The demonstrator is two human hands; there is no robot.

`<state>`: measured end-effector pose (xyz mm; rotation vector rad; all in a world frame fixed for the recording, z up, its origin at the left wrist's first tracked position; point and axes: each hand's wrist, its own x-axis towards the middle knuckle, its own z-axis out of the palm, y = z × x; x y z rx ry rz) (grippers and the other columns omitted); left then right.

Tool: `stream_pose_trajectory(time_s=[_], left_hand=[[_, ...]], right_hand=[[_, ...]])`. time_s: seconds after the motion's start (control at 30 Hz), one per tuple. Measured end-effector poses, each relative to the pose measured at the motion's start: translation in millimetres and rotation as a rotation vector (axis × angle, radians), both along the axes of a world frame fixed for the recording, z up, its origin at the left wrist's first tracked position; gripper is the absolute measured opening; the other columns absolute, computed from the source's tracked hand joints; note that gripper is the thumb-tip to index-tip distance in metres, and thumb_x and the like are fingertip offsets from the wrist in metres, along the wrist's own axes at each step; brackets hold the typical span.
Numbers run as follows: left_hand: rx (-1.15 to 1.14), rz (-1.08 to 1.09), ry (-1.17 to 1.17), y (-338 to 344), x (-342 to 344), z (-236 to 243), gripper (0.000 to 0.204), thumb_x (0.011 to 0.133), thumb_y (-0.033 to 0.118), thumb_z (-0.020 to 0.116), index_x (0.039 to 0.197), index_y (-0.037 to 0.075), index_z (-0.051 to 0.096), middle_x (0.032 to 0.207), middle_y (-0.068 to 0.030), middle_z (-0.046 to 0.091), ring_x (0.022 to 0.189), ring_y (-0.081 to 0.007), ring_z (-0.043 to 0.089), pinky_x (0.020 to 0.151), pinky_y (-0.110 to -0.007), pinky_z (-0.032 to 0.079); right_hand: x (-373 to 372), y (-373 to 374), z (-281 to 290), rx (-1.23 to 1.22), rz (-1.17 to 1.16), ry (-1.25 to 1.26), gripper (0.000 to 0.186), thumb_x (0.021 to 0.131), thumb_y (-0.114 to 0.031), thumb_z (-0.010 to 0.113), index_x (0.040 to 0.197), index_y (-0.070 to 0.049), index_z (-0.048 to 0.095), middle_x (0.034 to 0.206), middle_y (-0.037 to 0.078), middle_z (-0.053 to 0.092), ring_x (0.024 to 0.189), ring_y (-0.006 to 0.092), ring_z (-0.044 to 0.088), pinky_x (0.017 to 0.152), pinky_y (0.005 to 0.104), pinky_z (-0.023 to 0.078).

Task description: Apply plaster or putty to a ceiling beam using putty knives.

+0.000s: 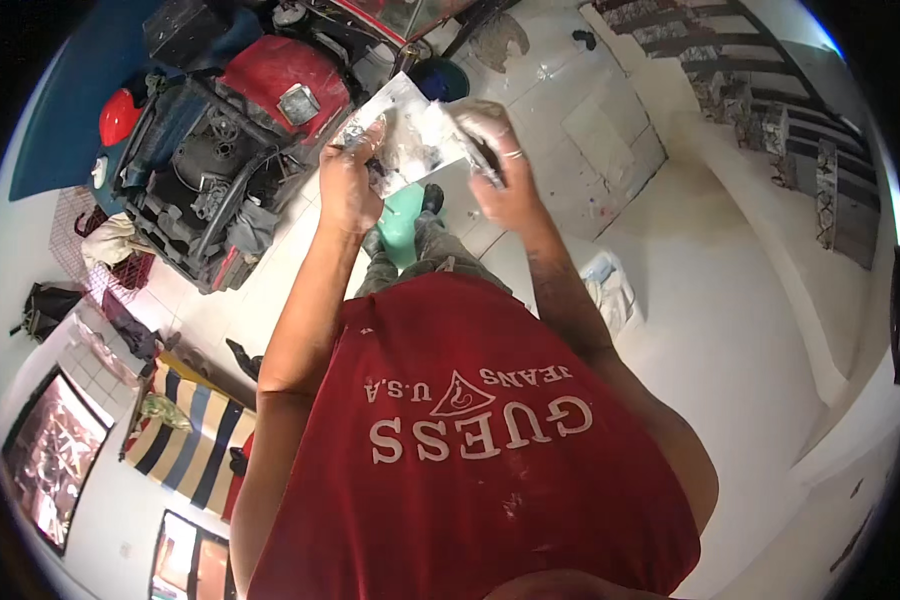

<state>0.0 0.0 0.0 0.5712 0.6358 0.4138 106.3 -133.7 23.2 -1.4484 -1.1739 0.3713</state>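
Observation:
My left hand [350,185] grips the near left edge of a flat, pale board [398,100] out in front of me. Whitish and grey smears cover its face, and a shiny grey patch lies by my fingers. My right hand [510,165] is closed around a dark-handled tool [485,160] at the board's right side. White paste shows around the tool's working end and on my fingers. Glare and motion blur hide the exact shape of that end. Beneath the board, a green plastic object [402,220] stands between my legs.
On the left is a dusty red motor vehicle [285,75] with exposed parts, near a red rounded object [120,117]. A dark blue bucket [442,78] stands beyond the board. A staircase [760,95] rises at right. A white bag [612,290] sits by my right arm.

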Motion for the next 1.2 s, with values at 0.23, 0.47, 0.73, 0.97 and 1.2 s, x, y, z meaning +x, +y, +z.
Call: stream_pose_trajectory(time_s=[0.23, 0.47, 0.73, 0.97, 1.2], left_hand=[[-0.074, 0.061, -0.011, 4, -33, 12, 0.013, 0.074, 0.001, 0.052, 0.086, -0.001, 0.057, 0.081, -0.0049, 0.058, 0.069, -0.0119, 0.053, 0.062, -0.024, 0.042], [0.452, 0.204, 0.062, 10, -39, -10, 0.019, 0.083, 0.016, 0.047, 0.084, -0.002, 0.053, 0.069, 0.0015, 0.047, 0.061, -0.0067, 0.04, 0.057, -0.02, 0.034], [0.677, 0.102, 0.093, -8, -35, -2, 0.023, 0.085, 0.019, 0.044, 0.081, -0.002, 0.053, 0.063, 0.0055, 0.042, 0.055, -0.0038, 0.031, 0.048, -0.019, 0.025], [0.666, 0.193, 0.031, -25, -32, 9, 0.024, 0.085, 0.018, 0.045, 0.084, -0.004, 0.053, 0.064, 0.0035, 0.046, 0.056, -0.0034, 0.033, 0.048, -0.019, 0.027], [0.647, 0.12, 0.151, -4, -31, 4, 0.023, 0.085, 0.015, 0.044, 0.088, -0.005, 0.053, 0.069, 0.0006, 0.051, 0.059, -0.0056, 0.04, 0.052, -0.018, 0.032]], right_hand=[[-20, -10, -70, -0.588, -0.11, -0.277, 0.061, 0.057, 0.015, 0.045, 0.113, -0.009, 0.041, 0.107, 0.015, 0.042, 0.101, 0.0317, 0.042, 0.086, 0.033, 0.036], [-53, -26, -13, -0.382, -0.284, 0.048, 0.06, 0.057, 0.016, 0.036, 0.113, -0.005, 0.041, 0.105, 0.016, 0.045, 0.099, 0.0289, 0.045, 0.086, 0.0316, 0.035], [-87, 4, 25, -0.38, -0.282, -0.208, 0.053, 0.062, 0.012, 0.041, 0.112, -0.007, 0.043, 0.103, 0.019, 0.044, 0.094, 0.0371, 0.046, 0.079, 0.039, 0.039], [-95, 4, 10, -0.477, -0.334, -0.241, 0.052, 0.064, 0.008, 0.047, 0.112, -0.012, 0.045, 0.101, 0.02, 0.044, 0.089, 0.0387, 0.048, 0.075, 0.0408, 0.041], [-74, -18, 21, -0.529, 0.013, -0.185, 0.052, 0.061, 0.013, 0.043, 0.108, -0.008, 0.048, 0.099, 0.016, 0.048, 0.09, 0.0322, 0.05, 0.074, 0.0358, 0.042]])
